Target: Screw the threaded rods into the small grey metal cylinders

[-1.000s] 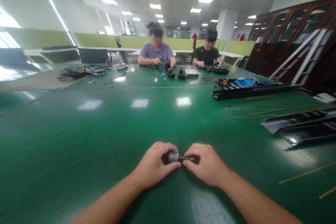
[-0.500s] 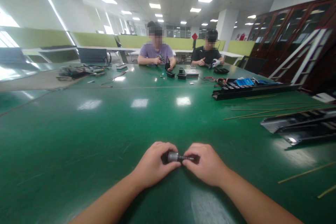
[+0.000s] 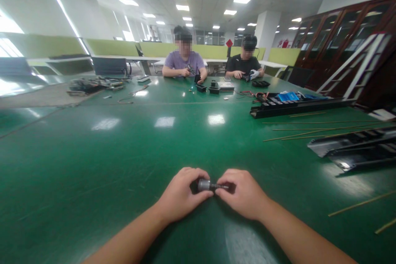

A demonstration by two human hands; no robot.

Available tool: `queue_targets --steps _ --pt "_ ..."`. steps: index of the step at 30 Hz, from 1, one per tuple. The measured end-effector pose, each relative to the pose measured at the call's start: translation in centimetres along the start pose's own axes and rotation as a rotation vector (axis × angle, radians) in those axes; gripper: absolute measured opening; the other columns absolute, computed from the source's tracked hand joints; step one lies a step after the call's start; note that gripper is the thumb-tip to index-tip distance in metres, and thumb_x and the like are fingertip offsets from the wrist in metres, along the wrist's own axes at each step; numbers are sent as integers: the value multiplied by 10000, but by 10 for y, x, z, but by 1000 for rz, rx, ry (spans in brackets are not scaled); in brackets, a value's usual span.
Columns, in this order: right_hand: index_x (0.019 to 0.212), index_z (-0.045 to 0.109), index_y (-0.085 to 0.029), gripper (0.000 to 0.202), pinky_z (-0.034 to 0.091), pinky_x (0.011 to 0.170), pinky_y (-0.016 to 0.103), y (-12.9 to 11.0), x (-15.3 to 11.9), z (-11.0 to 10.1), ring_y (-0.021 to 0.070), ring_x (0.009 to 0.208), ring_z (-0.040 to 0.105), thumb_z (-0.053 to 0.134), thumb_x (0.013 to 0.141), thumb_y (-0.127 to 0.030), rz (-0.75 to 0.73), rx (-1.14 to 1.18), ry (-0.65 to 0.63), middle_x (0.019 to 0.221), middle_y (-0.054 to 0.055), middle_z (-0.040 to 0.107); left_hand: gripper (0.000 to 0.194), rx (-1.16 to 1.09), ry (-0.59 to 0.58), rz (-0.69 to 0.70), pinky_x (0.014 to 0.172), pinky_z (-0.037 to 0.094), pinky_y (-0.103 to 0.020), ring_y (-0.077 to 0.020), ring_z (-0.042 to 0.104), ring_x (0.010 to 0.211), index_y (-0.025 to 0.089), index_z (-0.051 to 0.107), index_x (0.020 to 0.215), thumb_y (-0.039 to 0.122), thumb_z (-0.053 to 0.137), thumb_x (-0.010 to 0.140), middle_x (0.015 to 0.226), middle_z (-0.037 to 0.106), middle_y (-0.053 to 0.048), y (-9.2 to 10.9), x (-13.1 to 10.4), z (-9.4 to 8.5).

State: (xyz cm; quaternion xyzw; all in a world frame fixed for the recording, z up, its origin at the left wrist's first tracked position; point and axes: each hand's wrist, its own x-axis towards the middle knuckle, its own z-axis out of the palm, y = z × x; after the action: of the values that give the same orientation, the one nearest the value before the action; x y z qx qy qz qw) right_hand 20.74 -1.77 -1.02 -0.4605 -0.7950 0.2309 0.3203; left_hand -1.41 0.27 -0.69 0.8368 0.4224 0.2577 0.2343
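In the head view, almost nothing has changed at the two hands over the last second. The grey-and-black part (image 3: pixel 204 185) is held level, low in the centre, just above or on the worktop (image 3: pixel 139 140); which of the two cannot be told. Its wide grey cylinder is gripped between thumb and fingers by the left hand (image 3: pixel 181 194), curled to a narrow gap. The thin dark shaft, pointing to 3 o'clock, is pinched by the right hand (image 3: pixel 246 194). The fingertips are close together near the join, and no turning or parting of the piece is seen, so the grip is judged to be steady, with the piece supported at both ends.

The clearest change is farther off, near 12 to 1 o'clock: a bare hand (image 3: pixel 239 74) of the person in black (image 3: pixel 244 64), raised a moment ago, has been lowered to the dark item beside the gloved hand (image 3: pixel 254 74). The held part is not affected by this. Small black boxes (image 3: pixel 214 90) lie at 12 o'clock, a black channel (image 3: pixel 278 110) at 1 to 2 o'clock, and thin rods (image 3: pixel 312 123) at 2 o'clock, all well apart from the hands.
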Motion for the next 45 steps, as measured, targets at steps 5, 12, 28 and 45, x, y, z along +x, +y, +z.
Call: queue_targets --steps 5,12,28,45 --pt "773 726 -193 44 419 656 260 0 0 -1 151 691 609 690 798 -194 0 -7 12 743 12 676 222 -9 10 1 833 438 -337 -208 584 917 249 641 982 309 743 794 959 668 0 0 0 0" --pt "778 727 -195 41 420 651 260 1 0 -2 151 688 613 691 797 -195 -5 -6 8 744 12 678 224 5 18 6 829 450 -334 -212 593 912 243 648 983 315 742 792 961 674 -10 -1 0 0" --pt "788 728 -198 31 429 651 261 3 0 -2 153 685 617 700 794 -188 -20 -4 40 745 13 682 224 1 44 -4 834 467 -335 -214 606 916 237 651 980 341 725 796 963 679 -20 1 0 -1" --pt "778 721 -209 48 408 654 261 0 -1 -3 150 689 589 681 797 -193 25 -36 40 741 4 661 210 -29 48 -38 811 441 -321 -198 599 890 247 634 980 321 723 804 942 665 11 -2 0 -2"
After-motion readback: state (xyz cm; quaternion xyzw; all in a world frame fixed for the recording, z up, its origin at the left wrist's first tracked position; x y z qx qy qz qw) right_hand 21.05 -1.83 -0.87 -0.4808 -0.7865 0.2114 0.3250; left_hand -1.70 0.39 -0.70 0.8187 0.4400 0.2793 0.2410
